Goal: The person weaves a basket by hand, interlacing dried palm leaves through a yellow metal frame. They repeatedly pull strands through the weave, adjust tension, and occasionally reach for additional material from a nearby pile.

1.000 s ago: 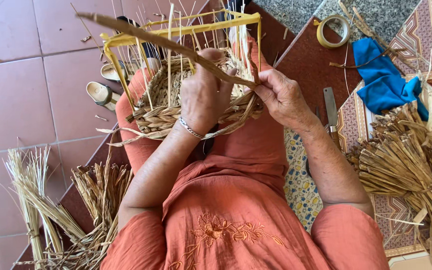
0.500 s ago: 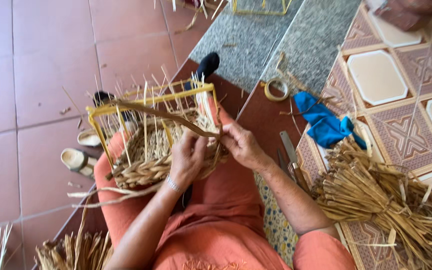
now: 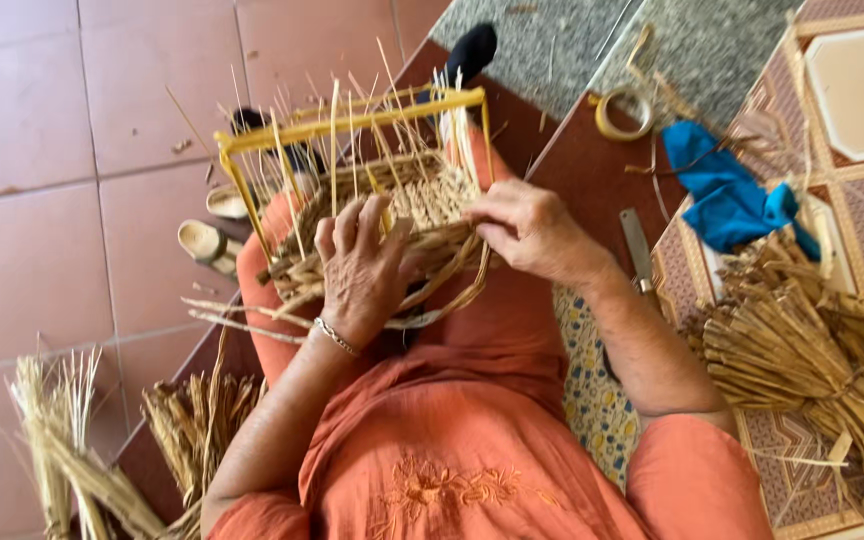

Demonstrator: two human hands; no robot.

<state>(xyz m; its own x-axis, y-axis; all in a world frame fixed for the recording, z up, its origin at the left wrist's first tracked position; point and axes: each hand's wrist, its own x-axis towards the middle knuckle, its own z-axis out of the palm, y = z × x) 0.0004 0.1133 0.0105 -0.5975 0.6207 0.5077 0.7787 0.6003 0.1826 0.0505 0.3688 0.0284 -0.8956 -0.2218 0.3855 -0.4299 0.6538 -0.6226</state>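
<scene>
A half-woven straw basket (image 3: 392,225) rests on the person's lap, built inside a yellow metal frame (image 3: 352,125) whose top bar runs across above the weave, with thin upright straws poking up past it. The left hand (image 3: 362,265) lies spread over the near side of the basket, fingers curled onto the braided rim and pressing it down; a thin bracelet (image 3: 335,337) circles its wrist. The right hand (image 3: 527,230) is at the basket's right edge, fingers drawn together and pinching a straw strand (image 3: 452,285) that loops out below the rim. Both hands are closed on the weave rather than open.

The person wears an orange embroidered dress (image 3: 452,440) and sits over a terracotta tiled floor (image 3: 42,200). To the right lies a large bundle of dried straw (image 3: 812,350), touching a crumpled blue cloth (image 3: 732,200). A knife (image 3: 638,250) lies just beside the right forearm, and a roll of tape (image 3: 624,112) sits farther off near a grey stone slab (image 3: 572,40). More straw bundles (image 3: 132,440) stand at the lower left, and a pair of sandals (image 3: 214,225) lies beyond the frame.
</scene>
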